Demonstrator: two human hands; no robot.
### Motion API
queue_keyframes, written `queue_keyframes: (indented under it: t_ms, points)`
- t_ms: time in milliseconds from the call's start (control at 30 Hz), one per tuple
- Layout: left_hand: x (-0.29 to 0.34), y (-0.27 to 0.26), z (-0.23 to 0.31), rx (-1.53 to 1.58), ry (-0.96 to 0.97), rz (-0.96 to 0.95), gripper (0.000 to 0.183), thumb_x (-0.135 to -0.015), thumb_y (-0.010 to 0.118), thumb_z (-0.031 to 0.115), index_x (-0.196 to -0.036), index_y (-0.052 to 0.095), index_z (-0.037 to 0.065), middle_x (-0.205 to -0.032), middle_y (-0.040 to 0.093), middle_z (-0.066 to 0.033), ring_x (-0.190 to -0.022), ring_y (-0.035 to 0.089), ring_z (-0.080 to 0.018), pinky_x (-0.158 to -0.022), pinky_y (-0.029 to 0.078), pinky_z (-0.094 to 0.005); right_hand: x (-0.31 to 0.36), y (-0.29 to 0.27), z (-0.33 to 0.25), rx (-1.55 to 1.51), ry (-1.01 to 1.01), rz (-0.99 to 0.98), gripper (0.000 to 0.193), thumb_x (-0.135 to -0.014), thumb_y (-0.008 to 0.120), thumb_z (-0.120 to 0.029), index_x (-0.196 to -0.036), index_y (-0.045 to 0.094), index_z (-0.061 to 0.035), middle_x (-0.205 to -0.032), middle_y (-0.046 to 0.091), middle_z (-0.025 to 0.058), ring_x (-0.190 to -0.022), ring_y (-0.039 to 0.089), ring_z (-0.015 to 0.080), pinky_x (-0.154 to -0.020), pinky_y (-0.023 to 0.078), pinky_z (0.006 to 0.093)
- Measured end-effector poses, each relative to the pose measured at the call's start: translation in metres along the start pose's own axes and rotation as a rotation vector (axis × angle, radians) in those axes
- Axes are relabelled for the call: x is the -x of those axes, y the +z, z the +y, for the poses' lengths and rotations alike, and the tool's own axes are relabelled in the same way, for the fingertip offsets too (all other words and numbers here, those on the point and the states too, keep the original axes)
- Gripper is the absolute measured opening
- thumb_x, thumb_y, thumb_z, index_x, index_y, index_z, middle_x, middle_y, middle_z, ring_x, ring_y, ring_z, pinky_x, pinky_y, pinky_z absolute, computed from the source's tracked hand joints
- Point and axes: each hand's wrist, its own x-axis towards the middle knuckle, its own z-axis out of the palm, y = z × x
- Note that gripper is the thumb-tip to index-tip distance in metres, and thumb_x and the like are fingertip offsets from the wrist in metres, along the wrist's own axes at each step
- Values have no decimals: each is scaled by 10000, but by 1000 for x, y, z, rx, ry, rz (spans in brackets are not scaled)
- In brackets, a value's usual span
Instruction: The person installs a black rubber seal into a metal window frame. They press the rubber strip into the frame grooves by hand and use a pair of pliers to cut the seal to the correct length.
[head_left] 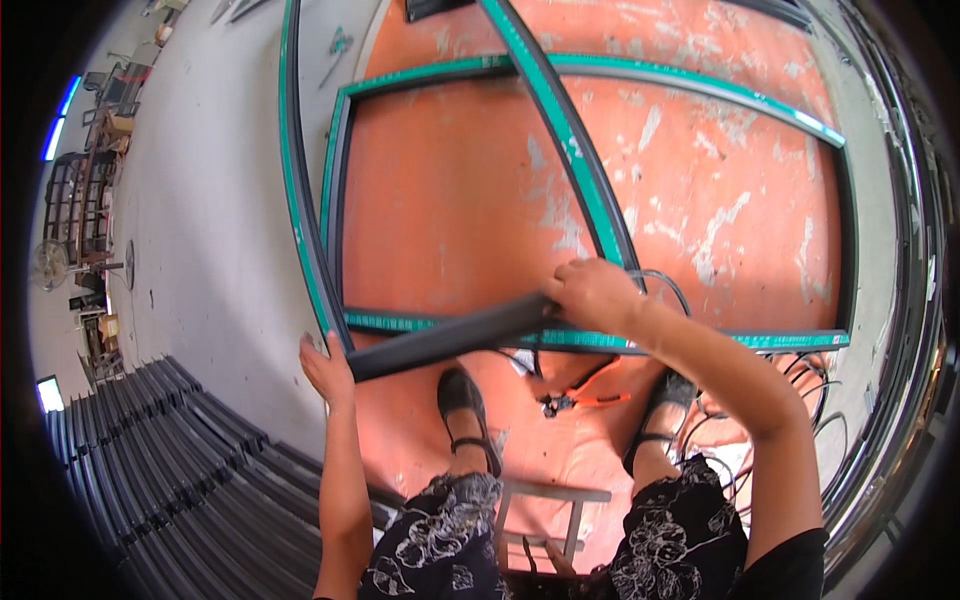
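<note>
I hold a short dark metal bar (450, 336) across my lap, slanting up to the right. My left hand (325, 368) presses flat against its lower left end. My right hand (592, 293) is closed over its upper right end. Just beyond the bar lies a rectangular frame (600, 338) of dark metal with green film, flat on an orange mat (450, 200). A long green-edged bar (570, 140) lies diagonally across the frame.
Orange-handled pliers (585, 401) lie on the mat between my two black shoes. Black rubber cord (800, 385) coils at the right. A stack of dark metal bars (170, 460) fills the lower left. Another long green-edged bar (296, 170) rests along the frame's left side on the grey floor.
</note>
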Motion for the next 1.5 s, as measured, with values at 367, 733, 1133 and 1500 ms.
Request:
queue_keyframes:
  t_ms: [367,733,1133,1500]
  points:
    - [9,-6,-4,-32,-374,-355,550,-789,655,354,-1117,505,-61,-1009,590,-248,-954,561,-404,-869,428,-421,44,-26,-69,75,157,46,288,-789,609,-374,-753,598,-89,-761,561,84,-776,573,269,-693,452,379]
    - [102,-28,35,40,-240,-275,319,-634,672,97,-860,519,-68,-833,565,-245,-813,556,-429,-750,434,-466,134,-3,-41,158,220,131,206,-741,631,-292,-642,565,-123,-623,530,34,-627,558,240,-610,441,350]
    - [115,-34,79,62,-262,-352,329,-631,683,94,-867,524,-71,-861,565,-241,-834,560,-412,-747,445,-459,173,-46,-47,271,271,254,223,-723,665,-265,-600,538,-130,-584,497,29,-590,538,218,-572,424,346]
    - [113,-30,161,48,-59,-405,370,-663,697,171,-877,500,-57,-911,534,-236,-882,521,-411,-771,422,-475,256,-9,-35,233,493,232,195,-732,646,-230,-619,552,-103,-611,518,70,-627,539,267,-607,432,392]
